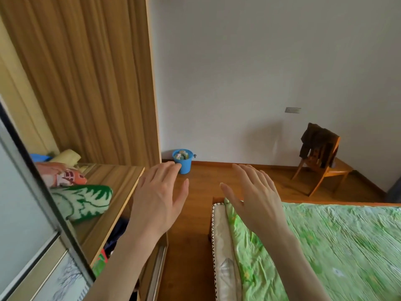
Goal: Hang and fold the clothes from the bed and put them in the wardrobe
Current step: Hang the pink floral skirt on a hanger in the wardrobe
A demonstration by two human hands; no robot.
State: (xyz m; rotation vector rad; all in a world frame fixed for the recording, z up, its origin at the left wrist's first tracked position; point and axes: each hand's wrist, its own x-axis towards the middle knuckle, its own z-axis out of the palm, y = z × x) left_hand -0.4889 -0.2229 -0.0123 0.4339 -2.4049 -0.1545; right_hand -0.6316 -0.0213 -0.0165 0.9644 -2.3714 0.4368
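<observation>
We find both hands raised, palms down, fingers straight and spread, neither holding anything: the left hand [159,192] hangs just beside the front edge of the wardrobe shelf [112,187], the right hand [255,198] over the near corner of the bed [325,246]. Between wardrobe [91,83] and bed runs a strip of bare wooden floor [195,213], open as far as the white wall. On the shelf lie folded textiles: a green-and-white patterned piece [84,202] nearest the edge, a pink and orange one [63,175] behind it, and a pale yellow roll [67,156] at the back. Dark fabric shows in the compartment below the shelf. We see no loose clothes on the visible part of the bed, which carries a crinkled green floral sheet over a patterned mattress edge. A blue bucket [183,160] with contents stands on the floor against the wall. A wooden chair [323,168] with a dark garment [316,144] draped over its back sits in the far right corner, well apart.
</observation>
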